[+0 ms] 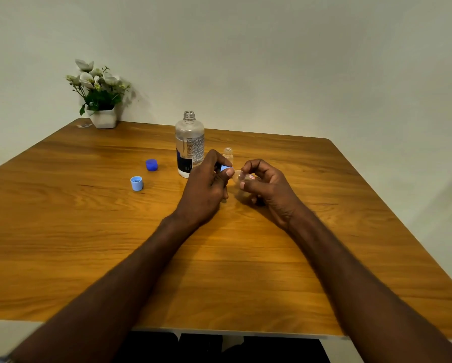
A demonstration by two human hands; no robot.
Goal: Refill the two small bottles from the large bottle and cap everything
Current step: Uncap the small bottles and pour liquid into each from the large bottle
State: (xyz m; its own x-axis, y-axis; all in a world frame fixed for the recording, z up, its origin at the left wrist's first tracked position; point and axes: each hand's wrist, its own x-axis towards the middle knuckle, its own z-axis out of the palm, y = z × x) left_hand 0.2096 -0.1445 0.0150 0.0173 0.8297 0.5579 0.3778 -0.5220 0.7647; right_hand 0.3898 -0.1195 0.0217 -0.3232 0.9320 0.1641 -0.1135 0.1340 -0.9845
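Small bottle (241,176) tilted in right hand (266,187) grip; left hand (206,187) pinches light-blue cap (224,168).

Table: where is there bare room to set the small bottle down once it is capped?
Bare wood lies right of the right hand out to the table edge, and along the near edge around the forearms. It is crowded by the large bottle: the second small bottle stands beside it, with the dark blue cap and light blue cap to its left.
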